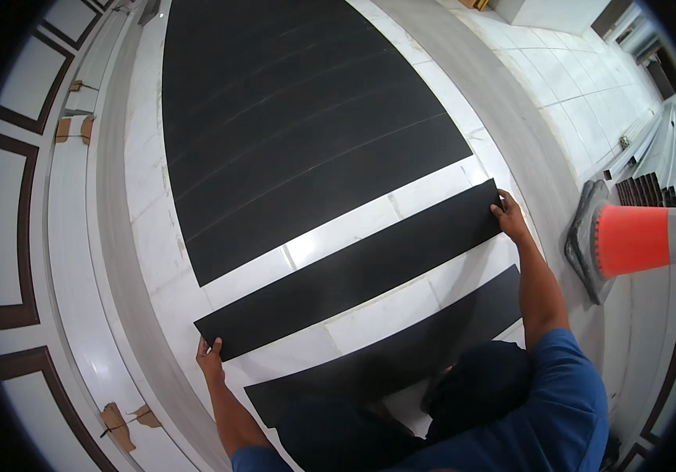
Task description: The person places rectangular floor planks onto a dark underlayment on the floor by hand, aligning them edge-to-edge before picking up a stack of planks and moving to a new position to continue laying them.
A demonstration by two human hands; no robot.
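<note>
A long black strip (pixel 354 271) of flat sheet material stretches between my two hands, slanting up from left to right over white floor tiles. My left hand (pixel 210 360) pinches its left end, thumb on top. At the right end, my right hand (pixel 508 214) grips the short edge, with the thumb on the upper face. Beyond the strip lies a large black sheet (pixel 306 134) marked with several faint pale lines across it. A second black strip (pixel 401 346) lies close to my knees, partly hidden by my legs.
An orange traffic cone (pixel 633 240) with a black base lies to the right. Behind it are stacked long white profiles (pixel 657 149). Along the left run long white panels (pixel 86 267) with cardboard pieces, beside a wall with dark-framed panels (pixel 7 228). Grey bands (pixel 503 94) border the tiles.
</note>
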